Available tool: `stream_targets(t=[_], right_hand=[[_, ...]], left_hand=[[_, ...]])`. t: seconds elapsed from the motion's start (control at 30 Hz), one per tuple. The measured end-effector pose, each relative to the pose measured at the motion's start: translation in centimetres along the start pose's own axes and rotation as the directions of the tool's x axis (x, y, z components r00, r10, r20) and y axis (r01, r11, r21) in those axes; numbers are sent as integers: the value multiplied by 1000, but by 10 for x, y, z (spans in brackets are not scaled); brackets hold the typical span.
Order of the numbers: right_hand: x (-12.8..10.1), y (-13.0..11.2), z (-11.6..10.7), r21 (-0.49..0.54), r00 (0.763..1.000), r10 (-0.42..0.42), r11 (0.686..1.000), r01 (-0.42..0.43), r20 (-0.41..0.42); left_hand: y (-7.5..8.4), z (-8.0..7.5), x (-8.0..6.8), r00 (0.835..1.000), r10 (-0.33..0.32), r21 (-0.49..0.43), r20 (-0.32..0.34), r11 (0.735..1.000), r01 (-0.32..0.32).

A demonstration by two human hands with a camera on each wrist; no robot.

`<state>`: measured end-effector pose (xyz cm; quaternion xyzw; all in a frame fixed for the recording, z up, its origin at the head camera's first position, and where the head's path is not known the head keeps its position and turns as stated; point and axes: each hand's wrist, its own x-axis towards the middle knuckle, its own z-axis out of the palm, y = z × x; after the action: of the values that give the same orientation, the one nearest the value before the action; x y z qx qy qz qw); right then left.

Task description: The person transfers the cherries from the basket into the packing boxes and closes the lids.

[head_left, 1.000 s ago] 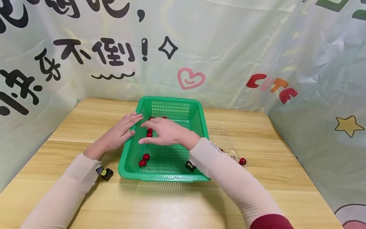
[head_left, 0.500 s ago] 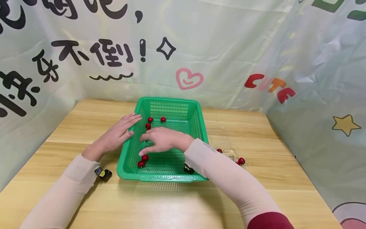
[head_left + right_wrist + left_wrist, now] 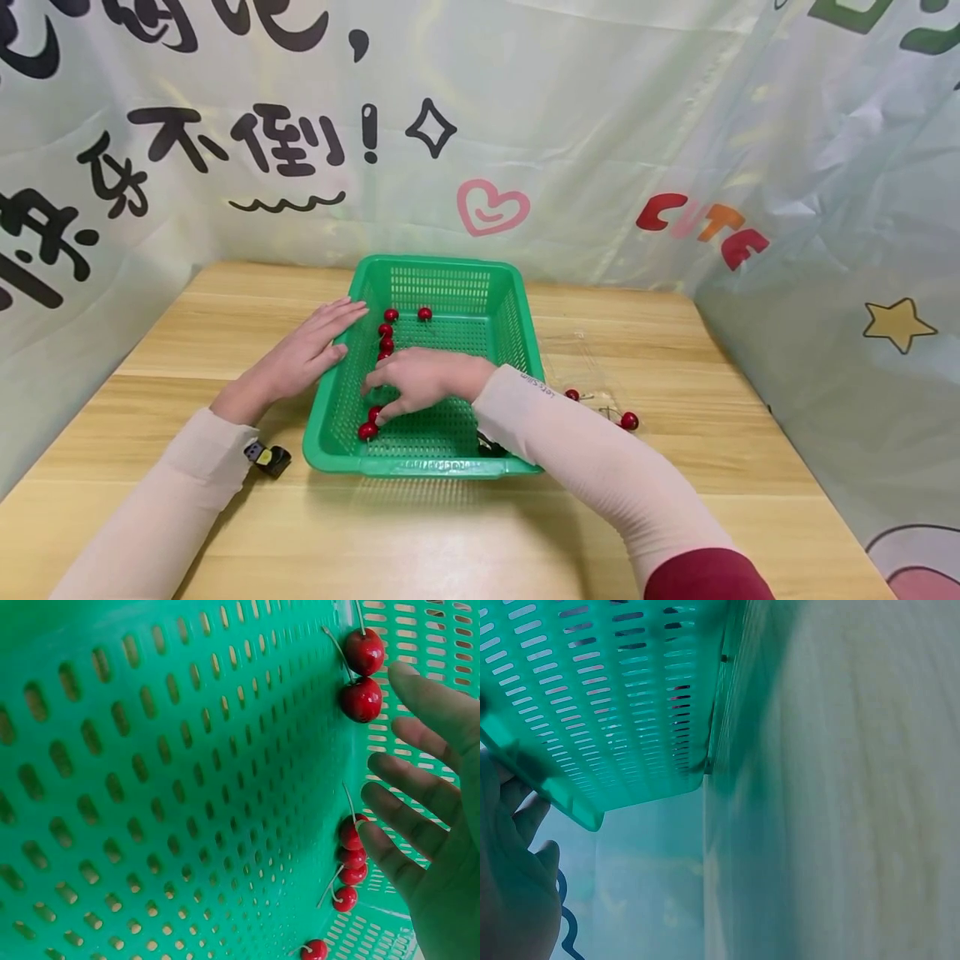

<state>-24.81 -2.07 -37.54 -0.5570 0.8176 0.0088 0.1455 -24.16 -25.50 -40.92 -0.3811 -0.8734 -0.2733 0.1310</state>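
Observation:
A green plastic basket (image 3: 442, 468) with slotted walls stands on the table. Against its left rim rests my left hand (image 3: 296, 360), fingers straight; the left wrist view shows its fingers (image 3: 531, 817) at the rim from outside. My right hand (image 3: 427, 382) reaches down inside, its thumb right by two red cherries (image 3: 361, 700) near the front left corner. In the right wrist view its fingers (image 3: 405, 776) are spread and hold nothing. Farther back along the left wall lies a row of several cherries (image 3: 352, 859), partly behind the hand in the head view. Another cherry (image 3: 424, 314) sits near the back wall.
Right of the basket, a clear plastic container (image 3: 573, 358) lies on the wooden table (image 3: 712, 467). Beside it are cherries with stems, one (image 3: 629, 421) at its front right. A printed curtain (image 3: 585, 167) stands behind and at both sides.
My right hand has moved toward the front of the basket and lower, its thumb reaching the two front cherries. The row behind it has come into sight. My left hand stays at the rim.

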Motion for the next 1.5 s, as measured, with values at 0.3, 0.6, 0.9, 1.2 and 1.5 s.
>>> stream_targets(t=[0.3,0.6,0.9,1.2,1.5], right_hand=[[2,-1,1,-28,1000,-10,1000,11,28],[6,0,5,-8,998,-35,999,35,57],[6,-1,5,6,997,-22,1000,22,68],[3,-2,1,57,999,30,998,-31,25],[0,0,-6,49,999,21,999,-19,-37]], left_hand=[[1,0,0,1000,1,-4,-4,1000,-1],[-1,1,-1,1000,11,-3,-20,1000,-11],[-1,1,-1,1000,-5,-12,-15,1000,5],[1,1,-1,1000,-7,-15,-12,1000,7],[-2,1,-1,1000,-3,-12,-8,1000,3]])
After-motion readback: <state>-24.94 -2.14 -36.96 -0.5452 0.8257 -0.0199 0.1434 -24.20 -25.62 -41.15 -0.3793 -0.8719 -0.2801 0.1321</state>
